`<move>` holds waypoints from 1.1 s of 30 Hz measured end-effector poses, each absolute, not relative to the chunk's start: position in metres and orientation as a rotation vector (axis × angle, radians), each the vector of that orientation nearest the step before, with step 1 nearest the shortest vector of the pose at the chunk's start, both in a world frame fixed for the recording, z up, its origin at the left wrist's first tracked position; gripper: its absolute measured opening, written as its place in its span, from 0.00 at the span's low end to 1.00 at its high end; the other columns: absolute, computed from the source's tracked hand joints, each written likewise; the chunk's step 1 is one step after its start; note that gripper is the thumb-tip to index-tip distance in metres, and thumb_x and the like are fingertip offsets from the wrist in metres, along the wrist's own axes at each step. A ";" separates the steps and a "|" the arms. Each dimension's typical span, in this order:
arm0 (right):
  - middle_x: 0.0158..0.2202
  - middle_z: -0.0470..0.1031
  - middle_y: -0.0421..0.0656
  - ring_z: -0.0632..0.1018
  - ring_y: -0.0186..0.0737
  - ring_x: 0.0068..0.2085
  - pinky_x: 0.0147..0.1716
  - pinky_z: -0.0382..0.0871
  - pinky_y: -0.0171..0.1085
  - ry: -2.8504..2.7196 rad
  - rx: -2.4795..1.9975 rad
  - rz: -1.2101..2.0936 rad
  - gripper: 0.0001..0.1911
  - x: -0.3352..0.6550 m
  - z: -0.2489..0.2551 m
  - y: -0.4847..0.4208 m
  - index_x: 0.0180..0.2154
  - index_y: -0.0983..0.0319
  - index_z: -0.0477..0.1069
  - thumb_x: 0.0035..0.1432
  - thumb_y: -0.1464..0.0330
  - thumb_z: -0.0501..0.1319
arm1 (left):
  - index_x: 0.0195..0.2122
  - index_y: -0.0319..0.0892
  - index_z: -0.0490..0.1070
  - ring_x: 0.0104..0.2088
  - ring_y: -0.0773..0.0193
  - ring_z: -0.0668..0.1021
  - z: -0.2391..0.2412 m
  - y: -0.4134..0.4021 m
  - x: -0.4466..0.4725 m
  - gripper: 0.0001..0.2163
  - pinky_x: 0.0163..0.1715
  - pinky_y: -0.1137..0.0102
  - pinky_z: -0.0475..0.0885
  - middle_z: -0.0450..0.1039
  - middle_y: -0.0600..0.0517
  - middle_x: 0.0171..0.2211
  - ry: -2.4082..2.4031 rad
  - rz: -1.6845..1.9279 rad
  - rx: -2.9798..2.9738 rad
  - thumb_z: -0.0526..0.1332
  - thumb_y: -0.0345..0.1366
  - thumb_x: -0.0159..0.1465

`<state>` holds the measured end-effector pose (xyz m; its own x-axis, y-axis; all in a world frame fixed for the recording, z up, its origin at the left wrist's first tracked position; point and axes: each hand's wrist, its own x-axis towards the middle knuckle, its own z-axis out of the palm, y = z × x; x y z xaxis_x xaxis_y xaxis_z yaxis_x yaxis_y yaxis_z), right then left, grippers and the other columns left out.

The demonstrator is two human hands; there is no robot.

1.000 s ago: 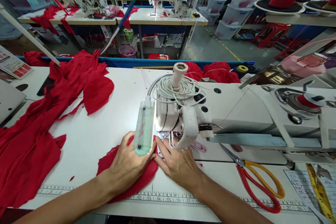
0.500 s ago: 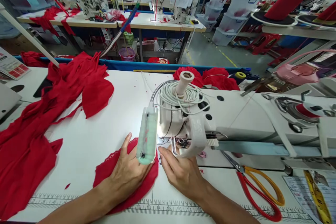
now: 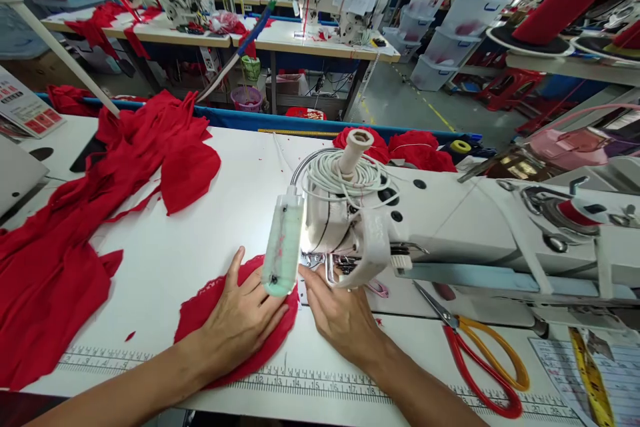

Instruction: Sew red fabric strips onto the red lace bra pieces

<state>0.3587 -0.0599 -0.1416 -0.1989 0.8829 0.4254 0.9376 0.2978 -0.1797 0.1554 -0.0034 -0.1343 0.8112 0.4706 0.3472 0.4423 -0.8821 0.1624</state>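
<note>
A red fabric piece with a scalloped, lace-like upper edge lies on the white table, left of the sewing machine's needle area. My left hand rests flat over it, thumb stretched away and fingers extended; the small pale-green lamp hides part of the fingertips. Close to the presser foot, my right hand has its fingers bent together, index tip at the fabric's right edge. The white machine guard covers some of those fingers, and whatever they pinch is hidden. The sewing machine head stands just beyond both hands.
Scissors with red and orange handles lie right of my right hand. A heap of red fabric covers the table's left side. Red bundles sit behind the machine. A printed ruler runs along the front edge; a yellow tape measure lies right.
My left hand has shifted slightly left, its fingers now lying flatter on the fabric. My right hand stays beside the presser foot. The whole view has tilted a little.
</note>
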 end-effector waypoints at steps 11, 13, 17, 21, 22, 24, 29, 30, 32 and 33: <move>0.30 0.75 0.43 0.74 0.39 0.32 0.38 0.66 0.39 -1.970 -1.546 -0.212 0.17 0.366 -0.145 -0.060 0.51 0.61 0.76 0.66 0.76 0.54 | 0.45 0.40 0.74 0.54 0.53 0.75 -0.132 0.002 0.164 0.10 0.56 0.48 0.73 0.78 0.47 0.43 0.693 0.567 2.885 0.53 0.27 0.70; 0.32 0.75 0.45 0.74 0.41 0.34 0.40 0.67 0.41 -2.038 -1.580 -0.206 0.20 0.365 -0.142 -0.059 0.54 0.59 0.74 0.66 0.76 0.52 | 0.47 0.39 0.74 0.53 0.53 0.75 -0.133 0.003 0.164 0.11 0.56 0.47 0.73 0.78 0.46 0.43 0.677 0.580 2.902 0.53 0.27 0.70; 0.34 0.75 0.48 0.73 0.46 0.37 0.41 0.67 0.45 -2.155 -1.642 -0.275 0.23 0.365 -0.141 -0.057 0.56 0.61 0.73 0.64 0.78 0.51 | 0.50 0.36 0.72 0.50 0.53 0.77 -0.137 0.004 0.163 0.11 0.55 0.47 0.73 0.79 0.45 0.43 0.642 0.634 2.951 0.54 0.27 0.70; 0.29 0.73 0.44 0.72 0.42 0.34 0.40 0.64 0.43 -2.084 -1.614 -0.310 0.17 0.369 -0.143 -0.060 0.47 0.61 0.78 0.65 0.77 0.53 | 0.53 0.41 0.72 0.47 0.56 0.79 -0.138 0.007 0.165 0.14 0.59 0.42 0.68 0.79 0.47 0.42 0.677 0.606 2.926 0.52 0.28 0.70; 0.28 0.73 0.43 0.72 0.41 0.34 0.40 0.64 0.42 -2.053 -1.603 -0.327 0.16 0.369 -0.143 -0.060 0.45 0.61 0.79 0.65 0.77 0.54 | 0.54 0.42 0.72 0.47 0.56 0.79 -0.138 0.008 0.166 0.15 0.59 0.42 0.68 0.79 0.47 0.41 0.671 0.586 2.920 0.52 0.28 0.70; 0.27 0.73 0.43 0.72 0.40 0.33 0.40 0.63 0.42 -2.026 -1.570 -0.348 0.16 0.371 -0.142 -0.060 0.45 0.62 0.79 0.65 0.76 0.54 | 0.55 0.43 0.71 0.46 0.57 0.79 -0.138 0.010 0.167 0.15 0.59 0.41 0.68 0.79 0.47 0.42 0.645 0.562 2.915 0.53 0.28 0.70; 0.32 0.74 0.46 0.73 0.44 0.37 0.41 0.64 0.44 -2.130 -1.592 -0.271 0.25 0.368 -0.137 -0.055 0.58 0.59 0.71 0.64 0.77 0.51 | 0.62 0.43 0.65 0.51 0.53 0.79 -0.148 0.011 0.165 0.20 0.60 0.38 0.66 0.76 0.44 0.53 0.638 0.602 2.935 0.54 0.27 0.69; 0.32 0.74 0.46 0.73 0.45 0.38 0.41 0.65 0.44 -2.133 -1.601 -0.276 0.26 0.367 -0.136 -0.055 0.59 0.60 0.71 0.63 0.78 0.51 | 0.63 0.42 0.64 0.53 0.52 0.78 -0.151 0.011 0.164 0.21 0.60 0.37 0.65 0.74 0.43 0.55 0.639 0.599 2.946 0.54 0.27 0.69; 0.32 0.74 0.46 0.73 0.46 0.38 0.42 0.64 0.45 -2.126 -1.610 -0.292 0.26 0.367 -0.135 -0.054 0.59 0.60 0.71 0.62 0.78 0.51 | 0.64 0.41 0.62 0.55 0.49 0.76 -0.155 0.010 0.162 0.22 0.59 0.37 0.66 0.72 0.42 0.58 0.632 0.589 2.966 0.54 0.26 0.69; 0.31 0.74 0.46 0.73 0.46 0.38 0.43 0.64 0.45 -2.122 -1.613 -0.296 0.25 0.367 -0.135 -0.054 0.58 0.59 0.72 0.62 0.78 0.52 | 0.64 0.40 0.61 0.56 0.49 0.76 -0.156 0.010 0.161 0.22 0.59 0.37 0.66 0.71 0.41 0.59 0.625 0.588 2.972 0.54 0.26 0.69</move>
